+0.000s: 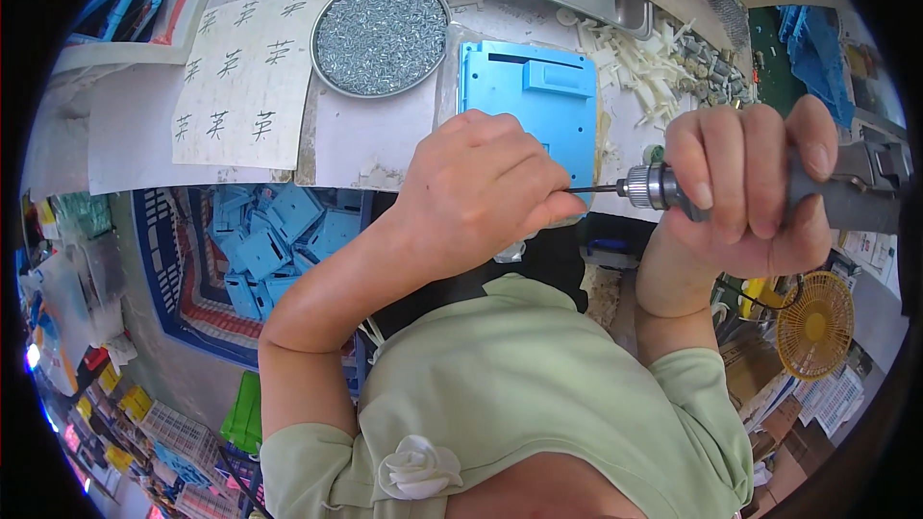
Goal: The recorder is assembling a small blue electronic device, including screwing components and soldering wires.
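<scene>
My right hand [755,178] is wrapped around a grey electric screwdriver [654,187], held level with its thin bit pointing left. The bit's tip reaches the fingertips of my left hand [486,183]. Those fingers are closed in a pinch, and whatever sits between them is too small or hidden to make out. Beneath and beyond my left hand, a light blue plastic housing [553,115] lies flat at the table's front edge, with a raised rectangular block and small holes. My left hand covers its near left part.
A round metal dish [320,48] full of small screws stands left of the housing. Behind is a steel tray [630,10] with small metal parts. White plastic pieces [639,67] lie scattered at right. Below the table, a blue crate [168,269] holds several blue housings [264,252].
</scene>
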